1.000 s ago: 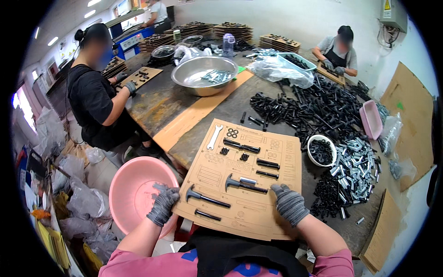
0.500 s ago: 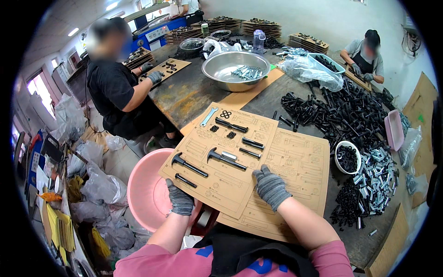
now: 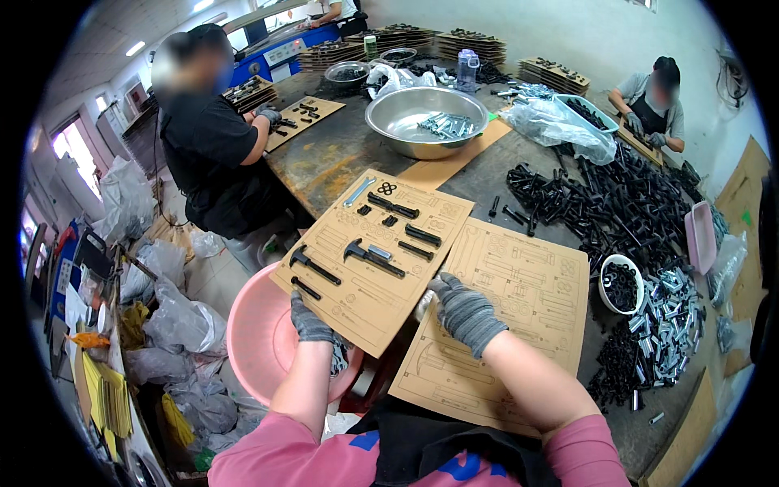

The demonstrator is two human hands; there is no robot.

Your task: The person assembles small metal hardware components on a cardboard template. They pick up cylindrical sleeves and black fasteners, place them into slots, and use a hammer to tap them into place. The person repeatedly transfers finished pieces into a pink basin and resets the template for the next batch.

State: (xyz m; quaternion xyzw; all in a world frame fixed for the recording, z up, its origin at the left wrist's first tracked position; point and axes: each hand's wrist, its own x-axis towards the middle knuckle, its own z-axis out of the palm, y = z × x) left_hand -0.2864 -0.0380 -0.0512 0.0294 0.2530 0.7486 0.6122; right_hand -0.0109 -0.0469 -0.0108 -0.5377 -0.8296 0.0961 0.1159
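A brown cardboard sheet [image 3: 349, 307] with printed outlines carries black hammer-shaped pieces [image 3: 316, 265], black bolt-like rods, dark rings [image 3: 387, 188], a silver sleeve [image 3: 379, 252] and an open-ended wrench [image 3: 358, 191]. My left hand [image 3: 312, 318], in a grey glove, grips its lower left edge. At its lower right edge, my gloved right hand [image 3: 465, 315] is closed on the same sheet, fingertips partly hidden. Beneath my right hand lies a second printed cardboard sheet [image 3: 519, 333] with no parts on it, at the table's near edge.
A pink basin [image 3: 247, 333] stands below the sheet at left. The table bears a steel bowl [image 3: 389, 134], heaped black bolts [image 3: 600, 195], a white tub of rings [image 3: 621, 284] and silver sleeves [image 3: 669, 312]. Two people work at left [image 3: 203, 138] and far right [image 3: 653, 105].
Both hands have shifted the loaded sheet left and turned it slightly, uncovering more of the sheet underneath. The parts stay on it. My view has shifted a little.
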